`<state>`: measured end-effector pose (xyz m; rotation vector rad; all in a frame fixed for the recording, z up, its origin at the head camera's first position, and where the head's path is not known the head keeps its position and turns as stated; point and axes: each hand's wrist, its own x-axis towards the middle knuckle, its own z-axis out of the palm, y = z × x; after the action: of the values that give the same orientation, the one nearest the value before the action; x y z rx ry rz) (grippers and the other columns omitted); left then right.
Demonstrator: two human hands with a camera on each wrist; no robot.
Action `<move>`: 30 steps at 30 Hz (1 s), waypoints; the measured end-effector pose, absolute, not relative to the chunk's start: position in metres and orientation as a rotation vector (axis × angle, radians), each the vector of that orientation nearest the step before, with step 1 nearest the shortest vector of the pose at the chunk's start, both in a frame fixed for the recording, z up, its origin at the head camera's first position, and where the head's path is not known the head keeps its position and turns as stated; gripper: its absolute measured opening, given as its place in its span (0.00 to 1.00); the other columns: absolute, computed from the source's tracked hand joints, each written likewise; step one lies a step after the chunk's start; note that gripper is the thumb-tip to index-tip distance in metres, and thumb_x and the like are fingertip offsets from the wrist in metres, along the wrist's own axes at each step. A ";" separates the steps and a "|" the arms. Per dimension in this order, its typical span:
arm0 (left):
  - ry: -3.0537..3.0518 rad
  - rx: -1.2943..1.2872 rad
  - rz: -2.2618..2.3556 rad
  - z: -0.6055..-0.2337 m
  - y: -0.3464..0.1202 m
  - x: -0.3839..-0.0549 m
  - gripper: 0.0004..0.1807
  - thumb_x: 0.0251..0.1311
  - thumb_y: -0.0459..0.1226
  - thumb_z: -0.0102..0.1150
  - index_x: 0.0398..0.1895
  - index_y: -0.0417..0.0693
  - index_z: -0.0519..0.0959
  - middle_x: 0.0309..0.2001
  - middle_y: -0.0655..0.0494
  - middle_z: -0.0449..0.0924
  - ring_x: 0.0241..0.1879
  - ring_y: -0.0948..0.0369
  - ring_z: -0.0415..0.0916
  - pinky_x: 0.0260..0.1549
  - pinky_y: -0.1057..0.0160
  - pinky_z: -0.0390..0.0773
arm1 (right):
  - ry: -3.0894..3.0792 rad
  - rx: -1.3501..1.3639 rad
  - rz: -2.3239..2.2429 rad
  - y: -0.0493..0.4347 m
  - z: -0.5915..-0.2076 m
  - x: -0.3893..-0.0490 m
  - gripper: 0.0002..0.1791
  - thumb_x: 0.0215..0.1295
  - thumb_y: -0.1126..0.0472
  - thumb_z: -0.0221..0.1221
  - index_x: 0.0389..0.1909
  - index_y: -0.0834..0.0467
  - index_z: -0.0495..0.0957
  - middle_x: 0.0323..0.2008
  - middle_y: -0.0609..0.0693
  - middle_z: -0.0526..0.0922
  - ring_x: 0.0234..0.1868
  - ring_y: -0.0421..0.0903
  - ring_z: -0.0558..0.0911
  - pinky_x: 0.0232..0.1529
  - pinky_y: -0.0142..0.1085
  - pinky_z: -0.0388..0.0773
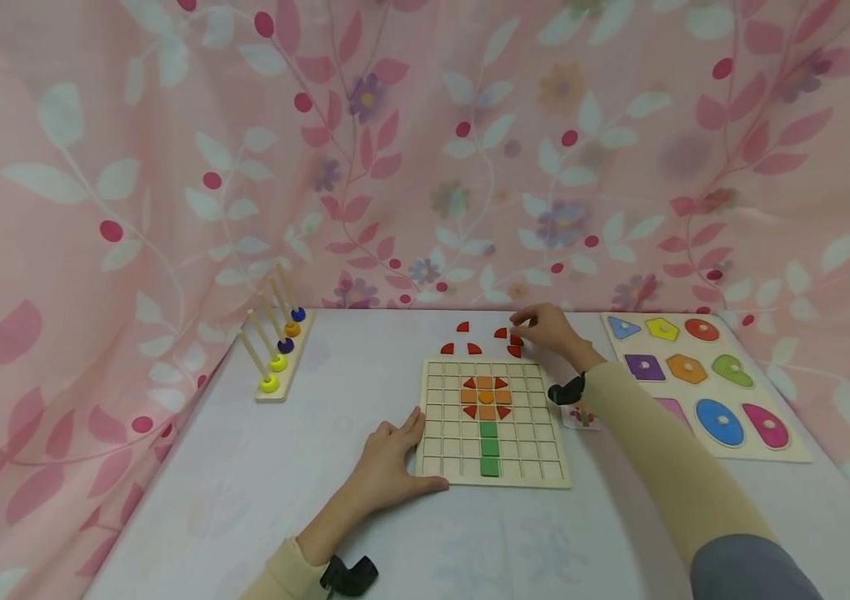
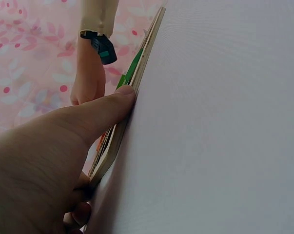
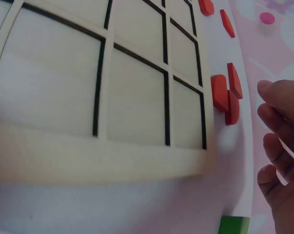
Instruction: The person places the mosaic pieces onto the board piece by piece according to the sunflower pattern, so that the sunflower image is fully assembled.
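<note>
A square wooden grid board point(image 1: 451, 423) lies on the white table. Orange squares point(image 1: 484, 382), an orange round piece point(image 1: 487, 397), red triangles point(image 1: 503, 412) and a column of green squares point(image 1: 489, 447) sit in its cells. My left hand point(image 1: 386, 468) rests at the board's near left corner, thumb point(image 2: 118, 100) along the front edge and fingers against the left side. Beyond the far right corner, my right hand point(image 1: 545, 329) hovers by loose red quarter-round pieces point(image 1: 514, 351). Its fingers point(image 3: 278, 146) are slightly bent, with nothing visible between them.
More red pieces point(image 1: 463, 327) lie behind the board. A peg stand point(image 1: 284, 377) with coloured beads is at left. On the right are a knobbed shape puzzle point(image 1: 762, 446) and a small picture card point(image 1: 581, 417). A green block point(image 3: 234, 225) shows near the right hand.
</note>
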<state>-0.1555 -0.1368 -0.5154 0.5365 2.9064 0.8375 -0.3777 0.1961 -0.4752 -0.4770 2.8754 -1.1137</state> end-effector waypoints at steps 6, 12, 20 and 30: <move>2.897 0.524 0.838 -0.515 -0.136 -0.157 0.64 0.48 0.68 0.77 0.82 0.43 0.63 0.83 0.51 0.58 0.39 0.62 0.58 0.39 0.62 0.60 | 2.814 -0.440 -1.123 0.188 -0.484 -0.379 0.18 0.71 0.61 0.67 0.58 0.65 0.86 0.47 0.62 0.86 0.36 0.53 0.75 0.34 0.39 0.72; 2.899 0.523 0.839 -0.515 -0.136 -0.156 0.64 0.47 0.68 0.77 0.81 0.42 0.64 0.83 0.50 0.58 0.39 0.62 0.58 0.38 0.62 0.60 | 2.831 -0.517 -1.100 0.182 -0.489 -0.380 0.17 0.69 0.66 0.68 0.56 0.67 0.85 0.50 0.63 0.86 0.43 0.56 0.78 0.41 0.41 0.78; 2.915 0.530 0.820 -0.515 -0.136 -0.156 0.64 0.48 0.68 0.77 0.81 0.41 0.64 0.83 0.50 0.58 0.39 0.63 0.58 0.39 0.63 0.60 | 2.867 -0.523 -1.027 0.174 -0.489 -0.380 0.19 0.71 0.62 0.68 0.58 0.67 0.84 0.48 0.64 0.85 0.43 0.55 0.81 0.44 0.45 0.79; 2.897 0.510 0.848 -0.513 -0.136 -0.155 0.63 0.47 0.67 0.78 0.81 0.42 0.64 0.83 0.51 0.58 0.40 0.62 0.58 0.38 0.62 0.60 | 2.878 -0.538 -0.954 0.165 -0.494 -0.382 0.17 0.75 0.60 0.65 0.57 0.67 0.85 0.48 0.63 0.88 0.45 0.55 0.82 0.55 0.52 0.79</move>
<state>-0.1551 -0.1356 -0.5128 0.5100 2.8972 0.8484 -0.3819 0.1649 -0.4940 -0.5379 2.8776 -0.9543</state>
